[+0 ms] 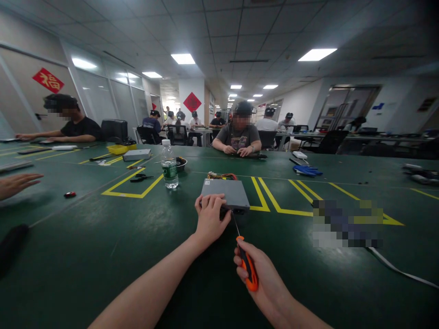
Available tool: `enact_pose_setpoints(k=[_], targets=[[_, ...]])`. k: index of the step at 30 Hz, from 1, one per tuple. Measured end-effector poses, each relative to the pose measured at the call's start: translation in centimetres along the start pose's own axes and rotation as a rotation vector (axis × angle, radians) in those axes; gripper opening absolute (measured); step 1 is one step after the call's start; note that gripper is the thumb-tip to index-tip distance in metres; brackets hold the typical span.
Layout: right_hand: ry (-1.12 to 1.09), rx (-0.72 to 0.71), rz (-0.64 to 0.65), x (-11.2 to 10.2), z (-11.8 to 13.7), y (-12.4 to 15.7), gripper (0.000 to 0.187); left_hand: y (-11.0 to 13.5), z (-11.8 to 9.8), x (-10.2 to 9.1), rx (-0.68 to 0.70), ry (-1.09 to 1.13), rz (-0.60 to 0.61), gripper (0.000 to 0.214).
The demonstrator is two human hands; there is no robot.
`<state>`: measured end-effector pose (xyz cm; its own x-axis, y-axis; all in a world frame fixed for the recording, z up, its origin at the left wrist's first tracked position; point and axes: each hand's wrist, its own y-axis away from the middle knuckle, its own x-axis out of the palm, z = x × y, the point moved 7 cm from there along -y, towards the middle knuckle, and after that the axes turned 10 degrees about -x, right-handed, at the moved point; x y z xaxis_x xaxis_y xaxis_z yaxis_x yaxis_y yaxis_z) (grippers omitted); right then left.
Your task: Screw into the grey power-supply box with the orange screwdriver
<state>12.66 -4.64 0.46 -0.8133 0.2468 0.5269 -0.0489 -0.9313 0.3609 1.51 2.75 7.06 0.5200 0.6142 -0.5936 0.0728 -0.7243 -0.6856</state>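
Note:
A flat grey metal box with coloured wires at its far end lies on the green table in front of me. My left hand rests on the box's near left corner, fingers curled over its edge. My right hand is closed around the orange and black handle of a screwdriver. Its thin shaft reaches up to the near edge of the box.
A water bottle stands left of the box, with black pliers and a small bowl nearby. Blue gloves lie to the right. Another person's hand reaches in from the left. Several people sit at tables beyond.

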Motion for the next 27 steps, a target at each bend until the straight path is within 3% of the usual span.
enact_pose_setpoints(k=[5, 9, 12, 18, 20, 23, 25, 26, 27], targets=[[-0.027, 0.071, 0.052, 0.2, -0.5, -0.1, 0.026, 0.2, -0.2, 0.0, 0.068, -0.055, -0.004, 0.019], [-0.067, 0.110, 0.096, 0.4, -0.7, 0.0, 0.032, 0.8, -1.0, 0.2, 0.266, -0.109, 0.020, 0.029], [-0.105, 0.126, 0.099, 0.8, -0.7, 0.4, 0.032, 1.3, -1.6, 0.4, 0.395, -0.139, 0.042, 0.019], [0.054, 0.056, 0.113, 0.5, -0.3, 0.2, 0.031, 1.1, -1.5, 0.6, 0.404, -0.126, 0.042, 0.016], [0.260, -0.120, 0.135, -0.6, 1.2, -0.3, 0.034, 1.0, -1.4, 0.6, 0.388, -0.119, 0.041, 0.016], [0.707, -0.706, 0.214, -1.5, 5.8, 0.2, 0.040, 1.0, -1.4, 0.6, 0.375, -0.119, 0.037, 0.014], [1.012, -1.187, 0.543, 0.1, 7.5, 2.7, 0.043, 1.0, -1.4, 0.6, 0.374, -0.125, 0.039, 0.015], [1.155, -1.394, 0.753, 0.7, 7.2, 4.2, 0.050, 1.0, -1.5, 0.6, 0.372, -0.126, 0.040, 0.015], [1.279, -1.560, 0.884, 0.8, 6.9, 5.4, 0.053, 1.0, -1.5, 0.6, 0.370, -0.125, 0.040, 0.015]])
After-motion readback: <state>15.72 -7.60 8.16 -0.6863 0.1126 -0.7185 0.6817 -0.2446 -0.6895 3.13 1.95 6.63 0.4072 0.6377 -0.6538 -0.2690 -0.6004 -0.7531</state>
